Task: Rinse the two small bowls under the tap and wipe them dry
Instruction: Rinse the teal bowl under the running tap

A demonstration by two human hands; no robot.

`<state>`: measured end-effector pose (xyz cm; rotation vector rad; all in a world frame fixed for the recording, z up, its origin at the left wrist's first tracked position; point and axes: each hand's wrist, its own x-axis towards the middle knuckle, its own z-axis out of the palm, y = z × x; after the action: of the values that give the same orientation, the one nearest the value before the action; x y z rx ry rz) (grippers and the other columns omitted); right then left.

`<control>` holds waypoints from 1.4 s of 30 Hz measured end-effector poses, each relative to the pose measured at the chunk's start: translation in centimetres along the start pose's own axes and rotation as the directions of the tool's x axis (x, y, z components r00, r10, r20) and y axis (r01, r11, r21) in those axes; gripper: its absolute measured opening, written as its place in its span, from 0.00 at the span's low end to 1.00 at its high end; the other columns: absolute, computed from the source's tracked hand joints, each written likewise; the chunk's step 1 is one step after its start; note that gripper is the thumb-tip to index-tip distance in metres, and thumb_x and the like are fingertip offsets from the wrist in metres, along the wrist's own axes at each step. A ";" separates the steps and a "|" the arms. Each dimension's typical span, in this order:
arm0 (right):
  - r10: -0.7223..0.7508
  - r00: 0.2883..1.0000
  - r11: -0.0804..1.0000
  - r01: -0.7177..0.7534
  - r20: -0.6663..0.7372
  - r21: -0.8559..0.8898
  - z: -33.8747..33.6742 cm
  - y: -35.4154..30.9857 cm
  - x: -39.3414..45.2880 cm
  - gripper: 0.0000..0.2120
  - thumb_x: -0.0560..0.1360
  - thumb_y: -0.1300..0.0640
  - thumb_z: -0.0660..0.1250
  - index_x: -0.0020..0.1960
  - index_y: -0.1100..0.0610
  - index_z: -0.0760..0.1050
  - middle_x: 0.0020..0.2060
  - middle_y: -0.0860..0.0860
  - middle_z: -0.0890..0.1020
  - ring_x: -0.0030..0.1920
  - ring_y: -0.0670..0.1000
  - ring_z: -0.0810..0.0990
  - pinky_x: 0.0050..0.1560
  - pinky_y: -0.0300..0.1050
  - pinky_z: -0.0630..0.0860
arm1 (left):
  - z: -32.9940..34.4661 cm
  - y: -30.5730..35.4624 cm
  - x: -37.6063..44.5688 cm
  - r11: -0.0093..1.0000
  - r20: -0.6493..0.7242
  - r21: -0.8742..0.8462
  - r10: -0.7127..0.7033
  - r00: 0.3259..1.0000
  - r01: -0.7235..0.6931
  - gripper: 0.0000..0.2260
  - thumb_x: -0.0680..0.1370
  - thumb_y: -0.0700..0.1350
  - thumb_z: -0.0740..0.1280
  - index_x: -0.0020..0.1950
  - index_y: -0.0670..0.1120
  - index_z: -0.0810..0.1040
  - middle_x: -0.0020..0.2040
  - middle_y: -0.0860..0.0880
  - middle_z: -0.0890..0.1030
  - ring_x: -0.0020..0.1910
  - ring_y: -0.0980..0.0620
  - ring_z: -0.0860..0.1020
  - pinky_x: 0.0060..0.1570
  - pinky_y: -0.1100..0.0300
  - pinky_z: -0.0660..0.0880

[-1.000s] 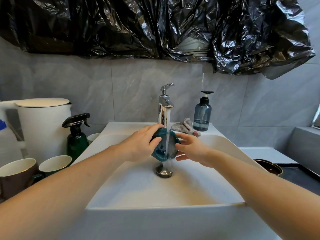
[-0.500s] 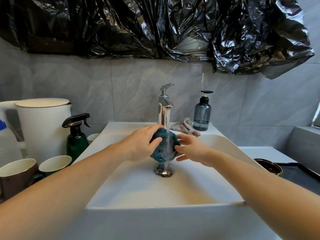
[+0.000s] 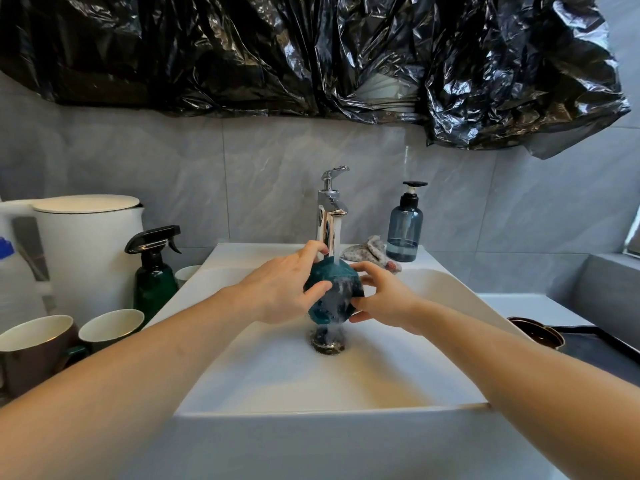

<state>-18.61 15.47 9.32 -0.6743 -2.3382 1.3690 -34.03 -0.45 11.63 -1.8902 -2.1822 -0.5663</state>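
Near edge: white basin (image 3: 277,382), both forearms reaching in over its front rim.

Mid-basin: teal bowl (image 3: 334,294) held above the drain (image 3: 327,341), directly under the running stream from the chrome tap (image 3: 330,216). It appears turned on its side or partly inverted, so water strikes the outer wall and runs off into the drain; judged to be an outside rinse. Exact tilt unclear through the splash.

Left hand (image 3: 280,289): fingers curled over the bowl's far-left side, thumb across its front; it carries the bowl. Right hand (image 3: 384,299): fingers curved against the bowl's right side, thumb beneath, steadying or turning it. The bowl lies between the two hands, touching both.

Counter, left of basin: two mugs (image 3: 110,329), green spray bottle (image 3: 154,278), white kettle (image 3: 88,237). Right of basin: a dark brown bowl (image 3: 535,332), probably the second one.

Far rim: crumpled cloth (image 3: 375,252) beside a blue soap dispenser (image 3: 404,230); cloth within reach for drying. Black plastic sheeting (image 3: 311,53) covers the wall above.
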 end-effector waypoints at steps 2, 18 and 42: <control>-0.007 1.000 1.000 0.007 -0.021 0.027 0.0 0.0 0.1 0.26 0.78 0.72 0.68 0.69 0.49 0.70 0.60 0.48 0.76 0.58 0.58 0.84 0.52 0.58 0.86 | 0.0 -0.2 0.1 1.000 -0.012 0.019 0.001 1.000 -0.001 0.20 0.84 0.59 0.60 0.73 0.56 0.59 0.67 0.52 0.77 0.51 0.48 0.79 0.56 0.45 0.77; -0.046 0.997 0.999 0.045 -0.059 -0.021 0.7 -0.4 0.4 0.19 0.86 0.57 0.59 0.77 0.52 0.71 0.54 0.58 0.85 0.38 0.52 0.82 0.40 0.43 0.81 | 1.0 -0.8 0.4 0.913 -0.016 -0.352 -0.225 0.974 0.206 0.11 0.87 0.50 0.53 0.52 0.54 0.74 0.46 0.49 0.79 0.39 0.52 0.78 0.37 0.57 0.74; 0.054 0.995 0.992 -0.064 -0.089 -0.105 0.7 -1.5 -0.6 0.19 0.84 0.35 0.51 0.63 0.45 0.72 0.49 0.53 0.80 0.36 0.53 0.80 0.35 0.41 0.81 | 2.2 -0.6 1.8 0.552 0.331 -0.596 -0.493 0.805 0.584 0.13 0.85 0.41 0.55 0.56 0.38 0.79 0.48 0.37 0.84 0.41 0.37 0.87 0.46 0.49 0.85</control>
<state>-18.82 13.99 10.27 -0.8234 -2.3545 1.2190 -34.68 2.03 10.22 -1.4431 -2.9390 -1.5979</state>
